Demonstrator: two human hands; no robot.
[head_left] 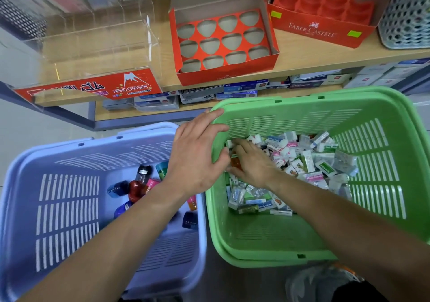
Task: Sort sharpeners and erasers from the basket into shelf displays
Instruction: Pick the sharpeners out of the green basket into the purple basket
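Observation:
A green basket (377, 153) on the right holds a heap of wrapped erasers (309, 160). My left hand (197, 153) grips the basket's near-left rim, fingers over the edge. My right hand (251, 162) is down inside among the erasers, fingers curled around a small orange item (235, 162) that is mostly hidden. A blue basket (58, 208) on the left holds several coloured sharpeners (136, 189). On the shelf stand an empty clear eraser display (97, 46) with a red "Hard Eraser" label and an empty red box with cut-out slots (223, 39).
A second red Faber-Castell tray (323, 15) and a perforated grey bin (407, 13) stand at the shelf's right end. The lower shelf (144, 113) carries stacked stationery boxes. A crumpled plastic bag (321, 283) lies on the floor by the green basket.

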